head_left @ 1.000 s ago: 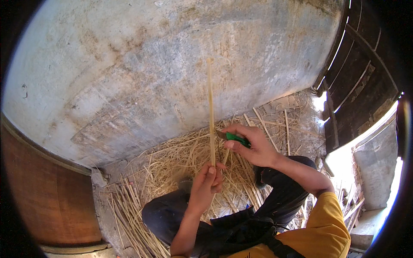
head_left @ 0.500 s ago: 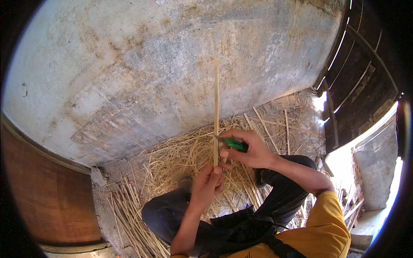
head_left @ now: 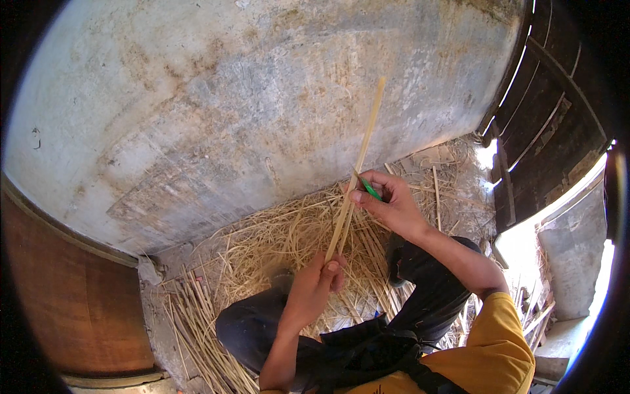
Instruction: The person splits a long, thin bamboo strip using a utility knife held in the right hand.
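A long, pale bamboo strip (head_left: pixel 369 134) rises at a slant from my left hand (head_left: pixel 311 292), leaning to the right at its top. My left fingers are closed round its lower end. Below my right hand (head_left: pixel 397 209) the strip shows as two thin lengths, spread slightly apart and meeting near the blade. That hand is closed on a green-handled knife (head_left: pixel 371 190), whose small blade touches the strip about halfway up. My right thumb presses against the strip too. Most of the knife's handle is hidden in my palm.
Curly bamboo shavings (head_left: pixel 262 243) cover the floor between my bent legs and the stained wall (head_left: pixel 262 98). A bundle of loose strips (head_left: pixel 197 322) lies at the left, near a brown wooden panel (head_left: pixel 72 302). Dark boards (head_left: pixel 551 125) stand at the right.
My right hand has moved up along the strip with the knife. The strip has tilted from upright to the right, and two separated lengths now show below the blade.
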Tool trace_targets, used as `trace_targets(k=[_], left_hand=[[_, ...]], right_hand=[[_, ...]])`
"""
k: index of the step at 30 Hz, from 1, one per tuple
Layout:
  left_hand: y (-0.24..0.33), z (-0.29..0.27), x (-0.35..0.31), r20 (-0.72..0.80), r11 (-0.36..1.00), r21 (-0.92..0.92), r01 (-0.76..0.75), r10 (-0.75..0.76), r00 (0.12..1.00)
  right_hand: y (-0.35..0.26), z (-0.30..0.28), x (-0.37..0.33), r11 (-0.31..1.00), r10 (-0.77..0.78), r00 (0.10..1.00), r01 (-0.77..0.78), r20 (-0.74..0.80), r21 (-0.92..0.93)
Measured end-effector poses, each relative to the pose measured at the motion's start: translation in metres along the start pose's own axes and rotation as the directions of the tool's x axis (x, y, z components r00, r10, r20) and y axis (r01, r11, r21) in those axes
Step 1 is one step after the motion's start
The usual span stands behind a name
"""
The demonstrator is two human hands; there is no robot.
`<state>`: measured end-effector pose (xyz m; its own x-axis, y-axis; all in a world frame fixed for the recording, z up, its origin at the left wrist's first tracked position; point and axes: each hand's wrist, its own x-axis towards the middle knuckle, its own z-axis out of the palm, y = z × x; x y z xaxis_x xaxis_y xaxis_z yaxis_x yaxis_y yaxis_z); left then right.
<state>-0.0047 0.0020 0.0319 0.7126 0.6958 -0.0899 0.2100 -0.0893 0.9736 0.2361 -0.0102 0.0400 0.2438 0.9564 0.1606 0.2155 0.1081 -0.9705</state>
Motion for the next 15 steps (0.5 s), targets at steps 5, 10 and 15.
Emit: trace_targets(k=[5, 10, 15], left_hand=[[-0.017, 0.002, 0.000, 0.048, 0.970, -0.232, 0.073, -0.064, 0.997], [-0.016, -0.006, -0.004, 0.146, 0.792, -0.584, 0.181, -0.116, 0.982], [-0.016, -0.008, -0.005, 0.173, 0.772, -0.615, 0.158, -0.064, 0.983]], right_hand=[[0.001, 0.005, -0.002, 0.999, -0.043, 0.999, 0.044, 0.021, -0.015], [-0.014, 0.008, -0.010, 0.874, -0.350, 0.921, 0.387, 0.173, -0.294], [-0.008, 0.019, -0.022, 0.727, -0.418, 0.834, 0.545, 0.360, -0.418]])
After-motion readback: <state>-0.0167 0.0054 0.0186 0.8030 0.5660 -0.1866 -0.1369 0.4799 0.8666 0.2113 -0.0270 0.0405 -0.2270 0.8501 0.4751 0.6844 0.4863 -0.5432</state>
